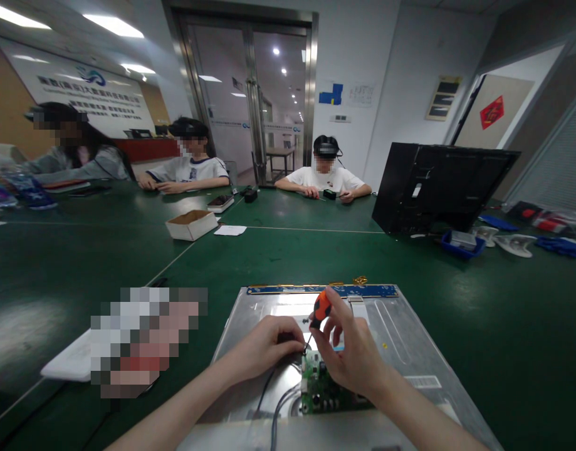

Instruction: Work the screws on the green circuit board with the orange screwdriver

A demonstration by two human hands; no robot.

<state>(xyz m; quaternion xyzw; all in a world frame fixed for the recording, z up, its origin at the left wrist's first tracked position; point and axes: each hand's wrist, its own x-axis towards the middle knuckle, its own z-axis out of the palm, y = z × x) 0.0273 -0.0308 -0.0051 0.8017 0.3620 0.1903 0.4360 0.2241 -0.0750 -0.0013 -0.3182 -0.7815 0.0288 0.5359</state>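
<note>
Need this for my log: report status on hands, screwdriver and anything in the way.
Right hand gripping screwdriver, tip at far-left corner of green board. Left hand close beside tip. Cables left of board, clear of tip.

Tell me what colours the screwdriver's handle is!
The screwdriver handle is orange and black, seen best in the head view.

**Screwdriver tip reached the circuit board's corner**

At lower centre, the right hand (356,354) gripped an orange-and-black screwdriver (321,308), its tip at the upper left corner of a green circuit board (316,391). The left hand's (273,341) fingertips were just beside the tip. The board lay on a silvery metal panel (400,351). A black casing (442,188) stood at upper right on the green table (288,254).
</note>
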